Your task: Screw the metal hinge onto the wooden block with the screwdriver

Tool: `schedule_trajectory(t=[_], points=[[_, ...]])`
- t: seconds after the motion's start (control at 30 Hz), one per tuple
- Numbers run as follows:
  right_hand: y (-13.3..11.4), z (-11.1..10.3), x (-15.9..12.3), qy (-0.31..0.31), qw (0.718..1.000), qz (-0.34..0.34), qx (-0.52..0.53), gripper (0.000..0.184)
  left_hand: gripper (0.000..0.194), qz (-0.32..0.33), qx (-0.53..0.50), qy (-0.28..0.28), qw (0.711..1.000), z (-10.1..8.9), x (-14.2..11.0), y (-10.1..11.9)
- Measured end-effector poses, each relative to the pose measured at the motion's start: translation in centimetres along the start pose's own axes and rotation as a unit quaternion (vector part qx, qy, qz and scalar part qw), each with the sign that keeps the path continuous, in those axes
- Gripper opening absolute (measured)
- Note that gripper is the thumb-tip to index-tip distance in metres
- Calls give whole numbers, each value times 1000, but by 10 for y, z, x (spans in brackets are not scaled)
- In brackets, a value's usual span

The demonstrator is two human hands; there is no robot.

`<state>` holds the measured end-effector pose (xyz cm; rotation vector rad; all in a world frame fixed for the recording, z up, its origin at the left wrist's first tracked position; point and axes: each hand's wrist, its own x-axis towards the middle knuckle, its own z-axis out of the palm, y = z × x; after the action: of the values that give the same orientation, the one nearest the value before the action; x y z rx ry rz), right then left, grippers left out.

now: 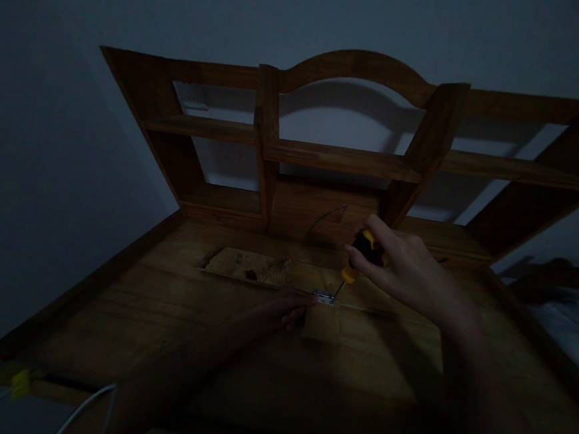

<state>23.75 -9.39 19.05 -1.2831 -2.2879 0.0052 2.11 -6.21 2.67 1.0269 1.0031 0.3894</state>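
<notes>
Both forearms reach in from the lower edge of the head view, the left forearm (193,353) with a white cord (85,405) at its lower end, the right forearm (476,362) coming in from the lower right. Between them and beyond spreads a wooden desktop (153,293), its raised left rim (89,278) well apart from the hands, its right rim (536,323) nearer the right forearm. Wood runs broadly leftward from the left hand (296,306), while ahead the hands have less room before a wooden shelf unit (341,159) standing along the back edge. Its openings show the pale wall (347,114) behind, with a plate-like fixture (195,96) in the upper left one; a thin wire (327,214) sticks out before the middle bay. Just beyond the left hand lies a long pale panel (226,263), bearing a dark fleck (251,275); whether it is sunk or laid on top is unclear. Fingers of the right hand (396,262) wrap a yellow-and-black screwdriver (366,250), tilted, its tip at the right end of a small metal fitting (324,297). Left fingertips touch the fitting's other end; I cannot tell whether they pinch or press. Deep shadow swallows the near desktop, and pale cloth (568,332) is cut off at right.
</notes>
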Motion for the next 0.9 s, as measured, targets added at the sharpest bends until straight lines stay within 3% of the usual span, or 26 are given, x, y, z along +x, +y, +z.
schedule_trajectory(t=[0.3,0.53,0.9], points=[[1,3,1,5,1000,0,1,17,51,10,-9,-51,999,-4,12,-10],[1,5,1,0,1000,0,2,16,54,59,-34,-95,993,-9,18,-18],[3,0,-2,22,1000,0,-4,16,53,63,-38,-88,993,-10,23,-22]])
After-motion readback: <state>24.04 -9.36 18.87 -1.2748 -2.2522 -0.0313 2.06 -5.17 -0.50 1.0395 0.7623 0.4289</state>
